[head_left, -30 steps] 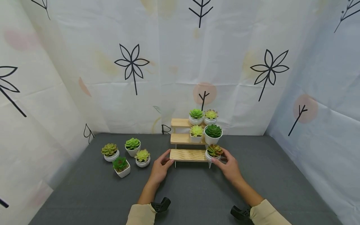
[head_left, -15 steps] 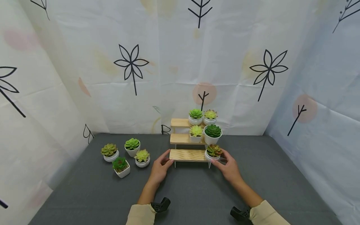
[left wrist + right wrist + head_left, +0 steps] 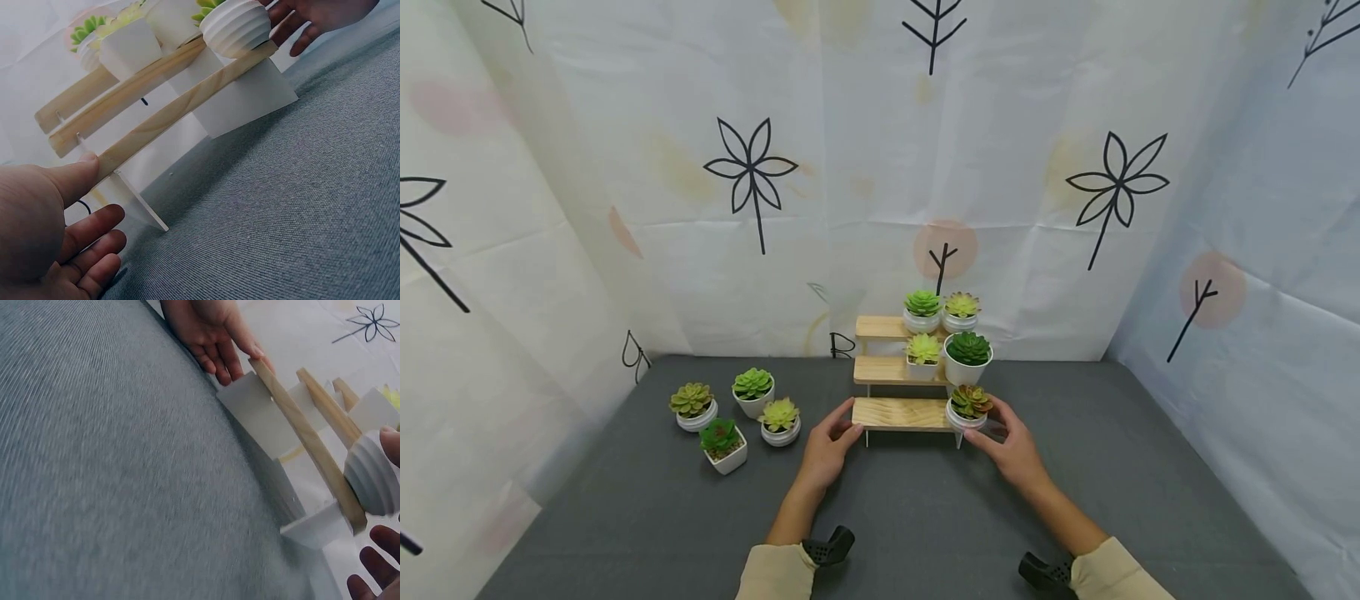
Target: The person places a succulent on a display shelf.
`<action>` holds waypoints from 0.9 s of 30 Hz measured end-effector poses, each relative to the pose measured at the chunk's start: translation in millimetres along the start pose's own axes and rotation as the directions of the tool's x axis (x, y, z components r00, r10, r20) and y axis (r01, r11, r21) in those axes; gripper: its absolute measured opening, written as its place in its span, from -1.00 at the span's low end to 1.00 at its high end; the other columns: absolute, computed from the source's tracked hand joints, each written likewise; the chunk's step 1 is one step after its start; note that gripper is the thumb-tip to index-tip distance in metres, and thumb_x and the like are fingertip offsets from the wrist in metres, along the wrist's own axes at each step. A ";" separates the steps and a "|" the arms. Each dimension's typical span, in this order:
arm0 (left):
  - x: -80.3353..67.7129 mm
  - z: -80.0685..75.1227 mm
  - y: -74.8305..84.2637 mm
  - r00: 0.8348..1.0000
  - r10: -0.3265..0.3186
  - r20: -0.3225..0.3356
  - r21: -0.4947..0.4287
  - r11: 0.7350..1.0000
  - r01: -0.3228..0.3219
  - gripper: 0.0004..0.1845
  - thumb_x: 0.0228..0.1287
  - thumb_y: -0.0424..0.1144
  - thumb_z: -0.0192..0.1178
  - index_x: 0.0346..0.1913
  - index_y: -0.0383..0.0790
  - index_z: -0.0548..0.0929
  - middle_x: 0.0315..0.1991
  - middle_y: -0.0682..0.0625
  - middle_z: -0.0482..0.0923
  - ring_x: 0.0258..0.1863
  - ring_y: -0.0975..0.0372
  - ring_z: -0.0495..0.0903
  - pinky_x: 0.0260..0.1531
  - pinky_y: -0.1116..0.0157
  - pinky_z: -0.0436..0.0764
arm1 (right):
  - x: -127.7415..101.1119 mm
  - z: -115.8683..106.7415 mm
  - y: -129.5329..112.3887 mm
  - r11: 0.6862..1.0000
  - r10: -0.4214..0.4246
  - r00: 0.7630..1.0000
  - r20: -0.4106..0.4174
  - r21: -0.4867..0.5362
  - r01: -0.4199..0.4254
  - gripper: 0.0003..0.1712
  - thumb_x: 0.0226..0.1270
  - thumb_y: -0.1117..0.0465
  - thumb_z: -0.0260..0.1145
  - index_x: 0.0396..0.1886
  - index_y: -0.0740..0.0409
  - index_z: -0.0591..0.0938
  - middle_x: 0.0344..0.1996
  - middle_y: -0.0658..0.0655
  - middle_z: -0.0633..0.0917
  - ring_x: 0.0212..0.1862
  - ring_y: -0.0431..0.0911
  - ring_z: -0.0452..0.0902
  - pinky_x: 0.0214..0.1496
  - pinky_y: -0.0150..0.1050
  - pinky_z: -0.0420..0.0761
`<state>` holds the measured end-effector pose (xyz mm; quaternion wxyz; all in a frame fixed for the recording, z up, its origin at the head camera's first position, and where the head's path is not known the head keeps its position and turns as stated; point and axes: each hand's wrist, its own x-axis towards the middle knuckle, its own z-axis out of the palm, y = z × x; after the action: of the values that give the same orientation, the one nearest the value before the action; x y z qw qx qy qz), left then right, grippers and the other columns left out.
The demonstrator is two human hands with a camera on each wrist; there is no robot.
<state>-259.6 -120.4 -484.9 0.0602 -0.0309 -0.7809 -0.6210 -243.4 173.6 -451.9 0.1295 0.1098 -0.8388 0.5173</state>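
A three-tier wooden stand (image 3: 901,412) sits mid-table on white side panels (image 3: 250,100). My left hand (image 3: 829,446) is at the left end of its lowest shelf (image 3: 169,115): the thumb (image 3: 78,178) presses the shelf end and the fingers lie loose below it. My right hand (image 3: 1011,446) is at the right end, fingers spread beside a white ribbed pot (image 3: 372,475) with a reddish-green succulent (image 3: 972,402) on that shelf. In the right wrist view the thumb touches the pot. Neither hand grips anything.
The middle tier holds a square pot (image 3: 923,357) and a taller dark-green pot (image 3: 967,358); the top tier holds two more (image 3: 922,310) (image 3: 962,311). Several potted succulents (image 3: 737,412) stand on the grey table (image 3: 925,517) at left. Printed fabric walls (image 3: 850,167) enclose three sides.
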 end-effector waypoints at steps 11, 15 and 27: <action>2.3 1.4 -4.9 1.000 -0.013 -0.001 0.013 1.000 0.013 -0.47 0.37 -0.29 0.22 0.38 -0.20 0.43 0.00 -0.24 0.55 -0.03 0.01 0.52 -0.13 0.14 0.47 | -1.5 -6.6 31.7 0.998 0.005 0.999 0.048 -0.069 -0.002 -0.19 0.18 0.28 0.45 0.38 0.35 0.30 0.21 0.39 0.48 0.22 0.24 0.38 0.14 0.18 0.39; 2.4 2.1 -2.5 1.000 -0.011 0.005 0.005 1.000 0.011 -0.46 0.37 -0.33 0.21 0.38 -0.27 0.41 -0.01 -0.29 0.55 -0.03 -0.03 0.52 -0.12 0.10 0.47 | -1.1 -8.5 44.2 0.996 0.025 0.997 0.077 -0.091 -0.018 -0.19 0.17 0.22 0.47 0.36 0.34 0.34 0.19 0.38 0.50 0.22 0.23 0.40 0.15 0.17 0.39; 2.6 3.2 -9.3 1.000 -0.010 -0.016 0.028 1.000 0.010 -0.46 0.36 -0.20 0.24 0.38 -0.02 0.44 -0.02 -0.17 0.57 -0.04 0.06 0.53 -0.07 0.09 0.47 | 10.6 -2.0 44.2 1.000 0.007 0.995 0.096 -0.015 -0.006 -0.28 0.19 0.25 0.46 0.33 0.30 0.40 0.09 0.34 0.59 0.12 0.20 0.51 0.08 0.11 0.48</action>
<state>-263.5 -119.4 -494.2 0.0638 -0.0210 -0.7892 -0.6105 -267.3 194.4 -484.7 0.0880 0.1309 -0.8483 0.5055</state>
